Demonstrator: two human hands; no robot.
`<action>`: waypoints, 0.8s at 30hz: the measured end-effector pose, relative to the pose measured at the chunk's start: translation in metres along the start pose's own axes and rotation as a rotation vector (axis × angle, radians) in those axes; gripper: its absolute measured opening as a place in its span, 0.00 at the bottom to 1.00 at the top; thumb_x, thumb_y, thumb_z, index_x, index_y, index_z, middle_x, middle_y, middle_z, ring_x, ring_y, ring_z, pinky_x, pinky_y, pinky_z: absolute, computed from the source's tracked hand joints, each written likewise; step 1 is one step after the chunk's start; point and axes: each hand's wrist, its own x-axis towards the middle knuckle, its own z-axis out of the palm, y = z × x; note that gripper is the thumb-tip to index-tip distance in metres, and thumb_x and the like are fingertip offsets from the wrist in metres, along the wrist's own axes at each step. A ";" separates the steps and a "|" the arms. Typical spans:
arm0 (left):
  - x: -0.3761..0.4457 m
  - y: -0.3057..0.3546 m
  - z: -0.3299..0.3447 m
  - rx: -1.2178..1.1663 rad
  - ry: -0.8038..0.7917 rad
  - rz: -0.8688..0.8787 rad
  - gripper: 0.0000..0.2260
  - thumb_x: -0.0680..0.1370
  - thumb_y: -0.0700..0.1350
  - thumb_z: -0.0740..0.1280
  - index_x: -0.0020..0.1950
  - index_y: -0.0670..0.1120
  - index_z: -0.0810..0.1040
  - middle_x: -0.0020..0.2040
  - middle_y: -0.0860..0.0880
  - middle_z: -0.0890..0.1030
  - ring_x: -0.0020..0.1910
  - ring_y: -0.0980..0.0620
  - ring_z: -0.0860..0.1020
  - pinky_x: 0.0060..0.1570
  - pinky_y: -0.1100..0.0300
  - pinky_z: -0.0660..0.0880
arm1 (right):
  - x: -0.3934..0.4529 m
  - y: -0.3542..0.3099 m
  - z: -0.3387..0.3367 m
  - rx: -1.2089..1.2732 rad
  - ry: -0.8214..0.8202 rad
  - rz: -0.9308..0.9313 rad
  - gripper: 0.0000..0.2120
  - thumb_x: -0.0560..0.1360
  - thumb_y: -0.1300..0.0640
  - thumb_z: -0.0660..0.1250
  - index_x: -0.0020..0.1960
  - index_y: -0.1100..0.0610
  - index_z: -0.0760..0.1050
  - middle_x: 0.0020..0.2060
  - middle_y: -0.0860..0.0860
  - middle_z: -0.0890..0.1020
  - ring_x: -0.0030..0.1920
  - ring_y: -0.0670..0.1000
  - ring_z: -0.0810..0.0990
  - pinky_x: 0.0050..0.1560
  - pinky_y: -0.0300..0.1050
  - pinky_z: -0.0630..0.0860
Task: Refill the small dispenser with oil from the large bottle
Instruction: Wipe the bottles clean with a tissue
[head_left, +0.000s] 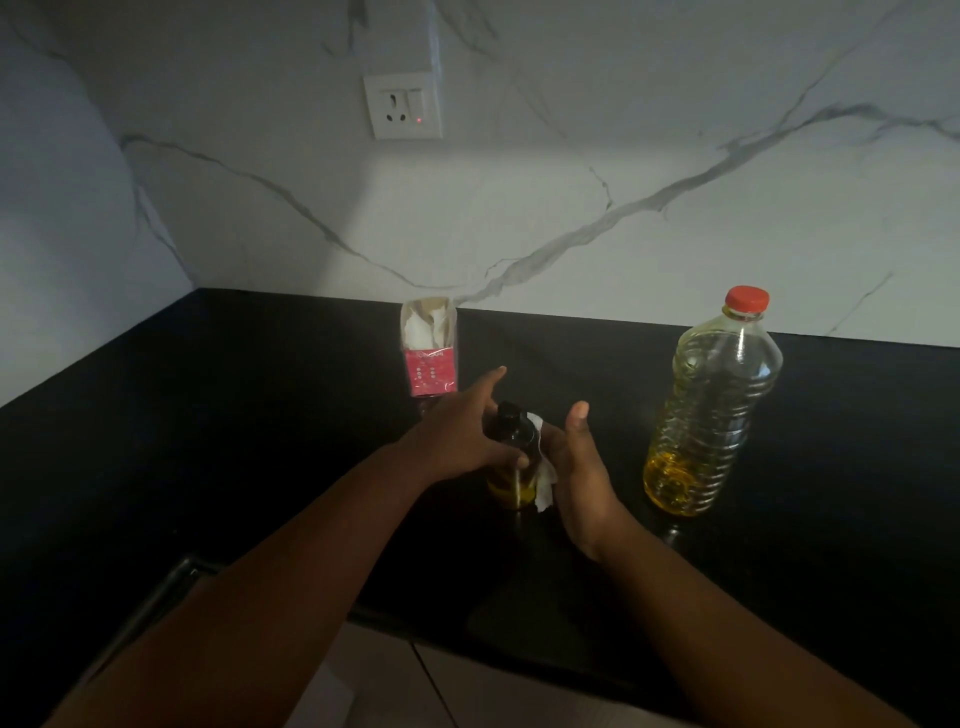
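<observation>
Your left hand (457, 441) grips the small dispenser (511, 462); your right hand (576, 467) presses tissue (543, 483) against it, fingers open. Wipe it dry so it won't slip.

the desk (260, 415) is black, smooth and faintly glossy. the wall (519, 208) looks like polished white marble with grey veins. the large bottle (711, 410) is clear ribbed plastic with a red plastic cap (747, 300). the small dispenser (511, 452) is dark and glossy, with soft white paper (543, 480) against it.
</observation>
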 end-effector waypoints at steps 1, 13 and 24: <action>0.000 0.000 0.000 -0.012 -0.005 -0.005 0.50 0.69 0.49 0.79 0.80 0.55 0.50 0.67 0.47 0.75 0.66 0.48 0.74 0.67 0.46 0.72 | 0.000 0.000 -0.001 0.015 -0.002 -0.013 0.37 0.79 0.38 0.36 0.68 0.59 0.71 0.48 0.62 0.79 0.40 0.49 0.83 0.35 0.37 0.77; 0.003 -0.007 -0.012 -0.091 -0.139 -0.039 0.50 0.68 0.39 0.79 0.79 0.63 0.52 0.74 0.46 0.71 0.73 0.46 0.70 0.72 0.45 0.66 | 0.003 0.002 -0.002 0.023 -0.047 0.130 0.44 0.75 0.32 0.36 0.67 0.62 0.72 0.55 0.63 0.79 0.54 0.62 0.78 0.47 0.47 0.78; 0.007 -0.013 -0.014 -0.110 -0.198 -0.064 0.50 0.70 0.38 0.78 0.80 0.59 0.49 0.76 0.47 0.68 0.75 0.45 0.66 0.74 0.42 0.63 | -0.012 -0.019 0.014 -0.152 0.188 -0.032 0.13 0.82 0.58 0.56 0.59 0.57 0.77 0.49 0.58 0.83 0.40 0.44 0.84 0.37 0.30 0.77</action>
